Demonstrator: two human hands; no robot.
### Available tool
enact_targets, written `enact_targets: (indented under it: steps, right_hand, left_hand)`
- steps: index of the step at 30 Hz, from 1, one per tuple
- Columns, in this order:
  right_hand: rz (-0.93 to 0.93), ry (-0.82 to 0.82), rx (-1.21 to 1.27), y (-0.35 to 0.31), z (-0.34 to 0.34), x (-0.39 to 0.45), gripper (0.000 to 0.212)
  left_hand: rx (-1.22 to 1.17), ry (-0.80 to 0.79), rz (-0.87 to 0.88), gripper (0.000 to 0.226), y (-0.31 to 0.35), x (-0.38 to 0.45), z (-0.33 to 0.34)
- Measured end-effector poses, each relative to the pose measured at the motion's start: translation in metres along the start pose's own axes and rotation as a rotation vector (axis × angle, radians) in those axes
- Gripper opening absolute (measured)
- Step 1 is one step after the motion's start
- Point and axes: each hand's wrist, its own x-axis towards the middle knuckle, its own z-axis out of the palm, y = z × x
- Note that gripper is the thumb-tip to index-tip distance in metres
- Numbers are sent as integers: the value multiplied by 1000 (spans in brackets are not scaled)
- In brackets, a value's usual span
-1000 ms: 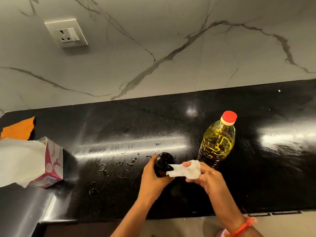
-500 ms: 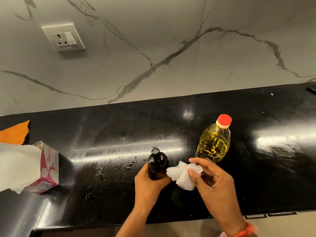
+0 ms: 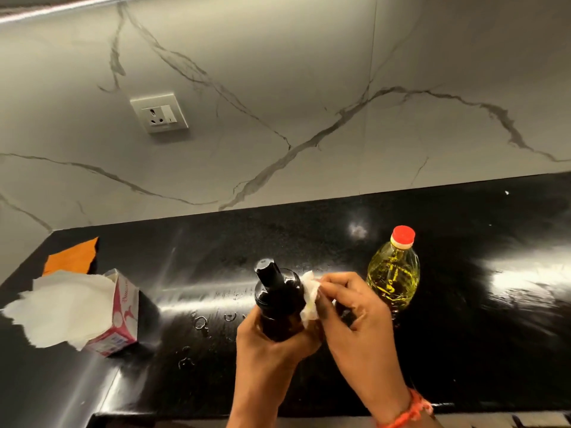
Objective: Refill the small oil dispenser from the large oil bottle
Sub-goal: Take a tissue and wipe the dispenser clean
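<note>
The small dark oil dispenser [image 3: 279,299] has its black top on and tilts a little. The big oil bottle [image 3: 393,276], yellow with a red cap, stands just right of it.

Bare forearms, no sleeves — an orange thread band [image 3: 408,410] circles the right wrist.

From my remote seat the kitchen looks dim and warm-toned. Bright white glare streaks run across the glossy black stone countertop [image 3: 509,350], strongest at the right. The grey-veined marble wall [image 3: 278,88] is evenly, softly lit. Wide-angle distortion bends the counter's edges, and detail is slightly soft throughout.
</note>
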Motion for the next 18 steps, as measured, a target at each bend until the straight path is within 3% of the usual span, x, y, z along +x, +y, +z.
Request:
enact_targets:
  steps: [4,9,14,18]
  right_hand:
    - [-99,-37,-20,-20,-4,-23,29]
    - [-143,52,-47,-21,-9,-3,16]
    - [-62,-102,-3,-13,-23,5,25]
    - [-189,-66,-108,-15,-31,-11,26]
  left_hand:
    - [-82,27,46,59,9,-6,2]
    - [-63,11,49,49,9,-17,6]
    - [-42,-21,93,56,19,-18,4]
    - [-45,-19,93,57,27,-17,3]
